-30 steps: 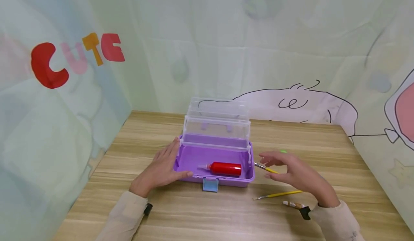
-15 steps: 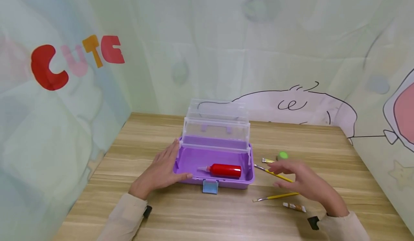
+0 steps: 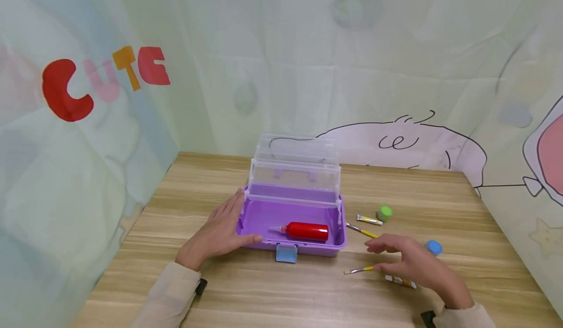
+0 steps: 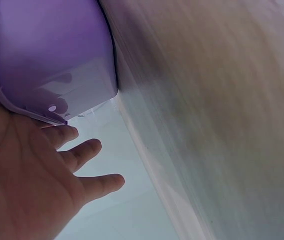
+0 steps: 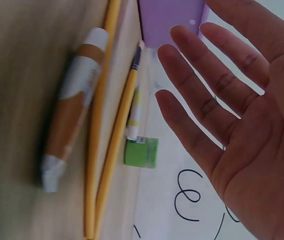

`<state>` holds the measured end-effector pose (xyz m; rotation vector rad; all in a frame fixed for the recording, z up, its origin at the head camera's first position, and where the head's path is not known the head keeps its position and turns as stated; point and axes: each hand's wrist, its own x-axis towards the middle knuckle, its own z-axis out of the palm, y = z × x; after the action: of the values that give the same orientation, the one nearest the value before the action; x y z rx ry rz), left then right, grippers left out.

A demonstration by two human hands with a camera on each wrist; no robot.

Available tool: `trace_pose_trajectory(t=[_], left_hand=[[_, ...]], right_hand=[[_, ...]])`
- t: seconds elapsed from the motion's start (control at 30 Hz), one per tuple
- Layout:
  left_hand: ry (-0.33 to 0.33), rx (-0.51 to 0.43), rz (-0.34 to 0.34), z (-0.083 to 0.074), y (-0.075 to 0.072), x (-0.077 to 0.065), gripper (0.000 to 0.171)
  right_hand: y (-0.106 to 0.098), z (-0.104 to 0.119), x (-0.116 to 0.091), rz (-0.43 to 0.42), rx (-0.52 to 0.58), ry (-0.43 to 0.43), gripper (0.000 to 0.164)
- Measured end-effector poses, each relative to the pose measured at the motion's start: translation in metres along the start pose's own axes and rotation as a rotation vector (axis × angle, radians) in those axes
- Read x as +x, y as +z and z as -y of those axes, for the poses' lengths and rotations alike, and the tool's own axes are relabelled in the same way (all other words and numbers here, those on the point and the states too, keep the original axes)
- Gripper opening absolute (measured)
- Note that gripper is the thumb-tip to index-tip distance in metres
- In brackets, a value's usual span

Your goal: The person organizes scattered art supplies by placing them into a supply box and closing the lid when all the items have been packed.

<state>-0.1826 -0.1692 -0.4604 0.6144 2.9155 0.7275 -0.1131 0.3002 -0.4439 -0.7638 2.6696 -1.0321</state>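
Note:
A purple plastic storage box (image 3: 321,251) stands with its clear tiered lid (image 3: 296,147) raised and its blue latch (image 3: 286,253) hanging down in front. Inside lies a red squeeze bottle (image 3: 307,230) with a pale nozzle. My left hand (image 3: 220,225) rests against the box's left end, thumb over the front rim; the left wrist view shows its other fingers spread. Holding nothing, my right hand (image 3: 409,257) hovers above two yellow-handled paintbrushes, the nearer brush (image 3: 358,270) and the farther brush (image 3: 362,231). It partly covers both handles. A brown-and-white paint tube (image 5: 74,105) lies close below it.
Right of the box lie a yellow-and-white paint tube (image 3: 369,220) and a small green-lidded jar (image 3: 384,213). A blue-lidded jar (image 3: 433,247) sits behind my right wrist. Printed curtains stand along the back and both sides of the wooden table (image 3: 264,298).
My right hand has drawn back from beside the box, rightward and toward me. The green jar, yellow tube and blue jar have come into sight. My left hand has stayed put.

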Motion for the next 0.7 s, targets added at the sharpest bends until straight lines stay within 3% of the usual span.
trace_pose_trajectory(t=[0.37, 0.7], left_hand=[[0.015, 0.003, -0.011, 0.000, 0.000, 0.000, 0.122], [0.015, 0.000, -0.011, 0.000, 0.000, 0.000, 0.122]], right_hand=[[0.015, -0.011, 0.000, -0.011, -0.052, -0.066, 0.033], [0.024, -0.018, 0.000, -0.001, 0.008, -0.068, 0.031]])
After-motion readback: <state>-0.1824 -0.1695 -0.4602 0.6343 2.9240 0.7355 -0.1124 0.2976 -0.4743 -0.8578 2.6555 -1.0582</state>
